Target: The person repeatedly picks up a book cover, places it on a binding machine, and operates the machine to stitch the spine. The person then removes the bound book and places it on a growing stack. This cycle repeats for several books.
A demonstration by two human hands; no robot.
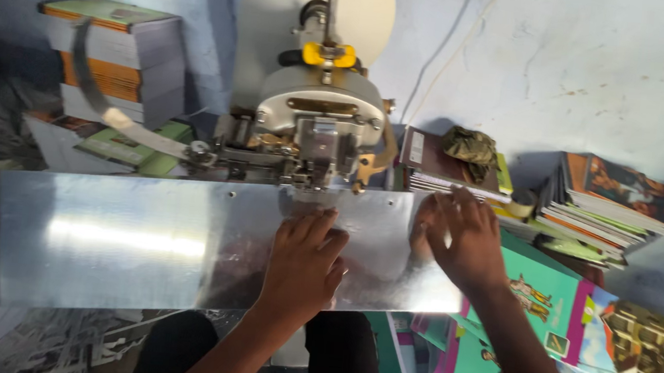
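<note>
My left hand rests flat on the shiny metal plate, fingers pointing toward the head of the stitching machine just above it. My right hand lies spread on the plate's right end, fingertips near its upper edge. Neither hand holds anything that I can make out. The plate is tilted slightly, and its surface mirrors both hands.
Stacks of notebooks sit at the back left and back right. A green cloth bundle lies on a book pile behind the plate. Teal-covered booklets fan out at lower right. My dark-trousered knees are below the plate.
</note>
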